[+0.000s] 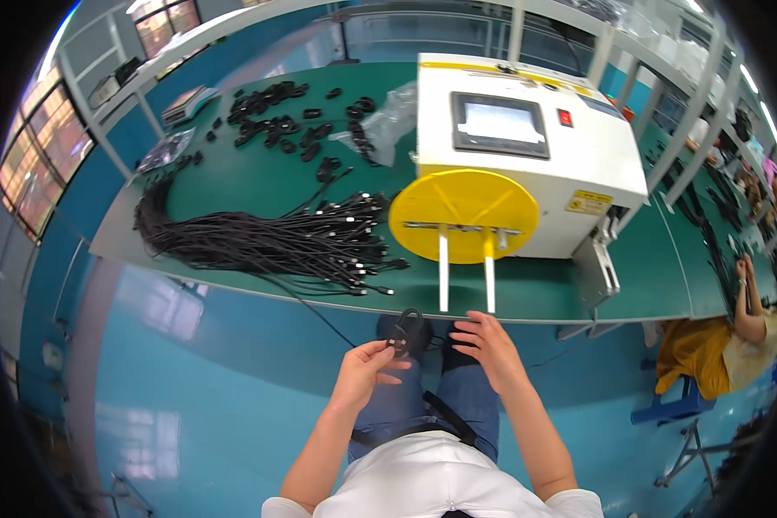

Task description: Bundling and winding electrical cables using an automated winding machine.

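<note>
A small coiled black cable (413,323) is pinched between the thumb and fingers of my left hand (367,371), over my lap just off the table's front edge. To its right, my right hand (490,347) is raised with fingers apart and nothing in it. Right above that hand, two prongs (444,276) stick out from a yellow disc (464,194) on the front of a white machine (527,177). On the table to the left lies a thick bundle of straight black cables (250,243), its light-tipped connectors toward the machine.
Many small black coils (272,125) are scattered on the green table (216,190) behind the bundle, beside a clear plastic bag (393,125). A metal bracket (597,268) juts from the machine's right side. At far right a person (734,345) sits on a blue stool (678,404).
</note>
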Demonstrator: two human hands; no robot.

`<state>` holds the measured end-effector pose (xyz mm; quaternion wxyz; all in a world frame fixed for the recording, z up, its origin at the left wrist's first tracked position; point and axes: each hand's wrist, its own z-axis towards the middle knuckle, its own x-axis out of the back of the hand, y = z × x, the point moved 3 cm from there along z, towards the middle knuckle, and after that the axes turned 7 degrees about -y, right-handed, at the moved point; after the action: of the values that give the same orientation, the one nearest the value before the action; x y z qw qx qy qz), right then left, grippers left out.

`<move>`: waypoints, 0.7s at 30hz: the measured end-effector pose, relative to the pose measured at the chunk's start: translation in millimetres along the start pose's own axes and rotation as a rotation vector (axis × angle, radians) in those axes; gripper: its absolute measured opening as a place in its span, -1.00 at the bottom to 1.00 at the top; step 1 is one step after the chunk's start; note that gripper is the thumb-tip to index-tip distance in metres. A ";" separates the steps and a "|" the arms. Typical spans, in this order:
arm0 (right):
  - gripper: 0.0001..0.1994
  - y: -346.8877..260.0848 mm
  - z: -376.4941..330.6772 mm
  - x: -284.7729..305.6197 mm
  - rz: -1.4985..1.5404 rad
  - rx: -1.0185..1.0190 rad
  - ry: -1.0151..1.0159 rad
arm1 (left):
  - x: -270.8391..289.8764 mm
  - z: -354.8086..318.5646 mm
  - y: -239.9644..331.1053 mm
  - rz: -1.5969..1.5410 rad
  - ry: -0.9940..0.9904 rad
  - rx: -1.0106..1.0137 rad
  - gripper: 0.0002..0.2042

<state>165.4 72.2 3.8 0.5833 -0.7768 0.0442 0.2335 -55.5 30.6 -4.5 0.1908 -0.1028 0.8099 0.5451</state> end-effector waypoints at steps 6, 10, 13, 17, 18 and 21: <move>-0.65 10.8 24.0 -9.4 0.007 -0.009 -0.078 | 28.1 -13.6 17.5 -0.024 0.169 -0.148 -0.76; -0.77 14.9 43.9 -12.1 -0.350 0.197 -0.066 | 52.4 0.9 43.1 0.000 0.293 -0.301 -0.79; -0.76 24.0 65.4 3.9 -0.436 0.190 -0.080 | 79.8 34.1 93.8 0.067 0.352 -0.419 -0.81; -0.77 15.4 75.7 15.1 -0.378 0.056 -0.032 | 130.7 136.9 160.0 0.175 0.411 -0.363 -0.77; -0.77 17.8 78.9 15.8 -0.337 0.030 -0.039 | 150.6 166.1 173.6 0.142 0.406 -0.340 -0.75; -0.77 17.0 84.8 12.6 -0.295 0.017 -0.068 | 184.0 225.1 223.6 0.169 0.599 -0.459 -0.70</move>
<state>144.4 147.9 -34.3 0.6191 -0.7613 -0.0882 0.1712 -261.6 331.8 31.8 -0.1277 -0.2303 0.6924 0.6718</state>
